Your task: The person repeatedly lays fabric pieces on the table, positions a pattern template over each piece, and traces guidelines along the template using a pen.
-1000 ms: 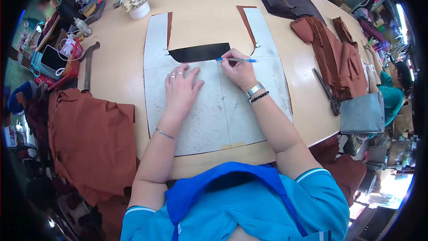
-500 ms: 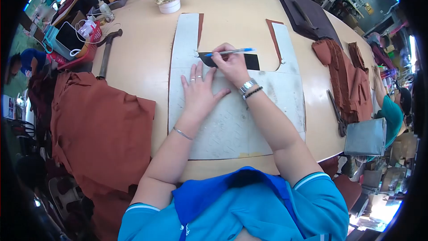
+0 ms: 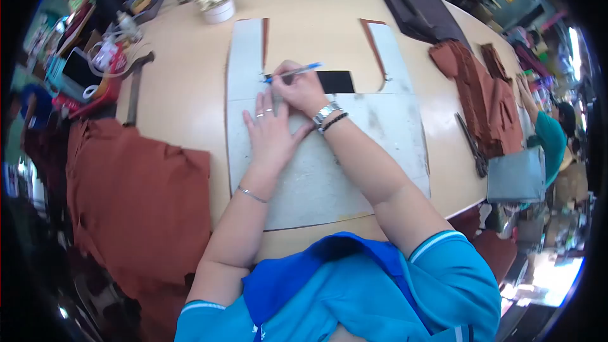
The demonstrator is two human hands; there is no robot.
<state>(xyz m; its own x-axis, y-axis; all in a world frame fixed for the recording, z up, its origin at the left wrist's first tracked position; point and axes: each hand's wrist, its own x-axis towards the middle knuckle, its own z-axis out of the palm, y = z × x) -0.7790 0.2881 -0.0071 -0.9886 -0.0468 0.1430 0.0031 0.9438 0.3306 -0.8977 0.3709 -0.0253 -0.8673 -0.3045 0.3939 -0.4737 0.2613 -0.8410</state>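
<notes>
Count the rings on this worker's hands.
2. One silver ring and a second silver ring sit on neighbouring fingers of the left hand. Any on the curled right hand may be hidden.

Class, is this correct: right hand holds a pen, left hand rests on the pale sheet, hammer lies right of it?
No: the head view shows the hammer left of the pale sheet. The left hand rests on that sheet; the right hand holds the pen.

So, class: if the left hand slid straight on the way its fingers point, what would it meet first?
Most likely the pen or the right hand holding it, just beyond the fingertips of the left hand; the gap is hard to judge from this one view.
</notes>
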